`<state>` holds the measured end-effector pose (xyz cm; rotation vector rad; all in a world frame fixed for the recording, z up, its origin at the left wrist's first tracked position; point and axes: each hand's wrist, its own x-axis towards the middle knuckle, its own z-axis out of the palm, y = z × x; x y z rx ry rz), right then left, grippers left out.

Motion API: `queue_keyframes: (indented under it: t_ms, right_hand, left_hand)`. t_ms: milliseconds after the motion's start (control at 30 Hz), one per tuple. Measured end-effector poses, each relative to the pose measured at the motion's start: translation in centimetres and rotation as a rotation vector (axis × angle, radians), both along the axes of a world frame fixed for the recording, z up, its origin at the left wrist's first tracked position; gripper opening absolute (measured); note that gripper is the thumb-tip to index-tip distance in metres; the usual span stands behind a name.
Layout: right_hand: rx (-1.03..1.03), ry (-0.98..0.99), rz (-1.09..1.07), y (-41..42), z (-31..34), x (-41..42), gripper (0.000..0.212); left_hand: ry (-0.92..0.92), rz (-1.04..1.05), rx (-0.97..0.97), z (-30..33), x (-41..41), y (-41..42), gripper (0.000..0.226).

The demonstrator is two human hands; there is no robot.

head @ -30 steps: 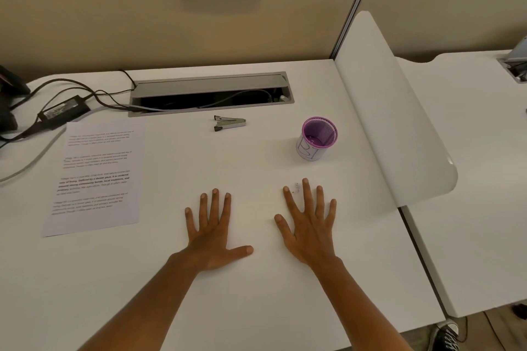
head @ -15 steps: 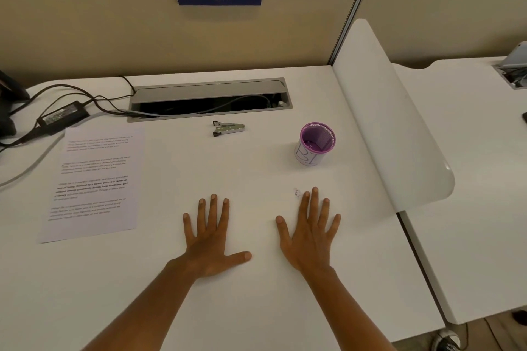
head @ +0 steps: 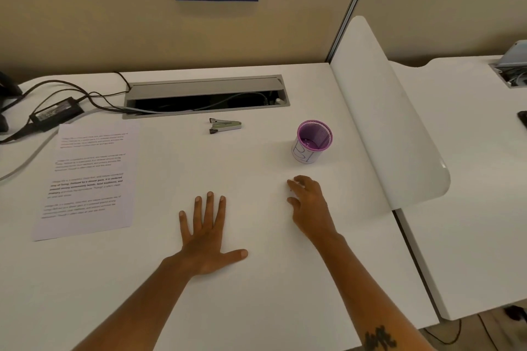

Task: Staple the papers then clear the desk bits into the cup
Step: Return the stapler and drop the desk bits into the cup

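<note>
The printed papers [head: 85, 179] lie flat at the left of the white desk [head: 256, 293]. A small metal stapler [head: 225, 125] rests near the cable slot, apart from both hands. The purple mesh cup [head: 313, 141] with a white paper wrap stands upright at the right. My left hand [head: 208, 234] lies flat on the desk with its fingers spread and holds nothing. My right hand [head: 309, 202] is just in front of the cup, fingers curled down onto the desk. Its fingertips cover the spot where a tiny pale bit lay, and the bit is hidden.
An open grey cable slot [head: 205, 97] runs along the back. A black power adapter [head: 57, 111] and cables lie at the back left. A curved white divider [head: 390, 122] rises along the right edge, with a neighbouring desk [head: 470, 179] beyond it.
My right hand has lifted from lying flat, and its fingers have curled over the small bit in front of the cup. The left hand stays flat.
</note>
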<state>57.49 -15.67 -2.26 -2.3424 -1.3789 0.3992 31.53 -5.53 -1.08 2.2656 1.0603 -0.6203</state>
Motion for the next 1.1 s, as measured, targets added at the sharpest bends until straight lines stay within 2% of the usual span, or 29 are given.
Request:
queue_keyframes:
  t_ms: [133,300,667,900,967,1033,1100]
  right_hand:
    - [-0.017,-0.094,0.162,1.1,0.2,1.6,0.032]
    - [0.032,-0.11,0.183,1.3,0.2,1.9,0.021]
    - [0.017,-0.231,0.135,1.7,0.8,-0.1,0.029]
    - [0.029,-0.38,0.188,1.4,-0.4,-0.9,0.034]
    - [0.031,-0.303,0.151,1.6,-0.6,-0.6,0.036]
    - [0.055,-0.065,-0.013,1.6,-0.1,-0.1,0.041]
    - [0.088,0.209,-0.274,1.8,1.0,0.8,0.036]
  left_hand:
    - [0.007,-0.008,-0.001,0.1,0.1,0.0,0.139]
    - [0.007,-0.011,-0.006,0.1,0.2,-0.2,0.139]
    - [0.003,-0.005,0.007,-0.2,0.1,-0.2,0.139]
    - [-0.005,0.002,0.004,-0.3,0.1,-0.2,0.14]
    - [-0.005,0.002,0.004,-0.3,0.0,-0.3,0.14]
    - [-0.002,0.0,0.002,-0.3,0.0,-0.3,0.14]
    - [-0.005,-0.001,0.001,-0.2,0.1,-0.3,0.14]
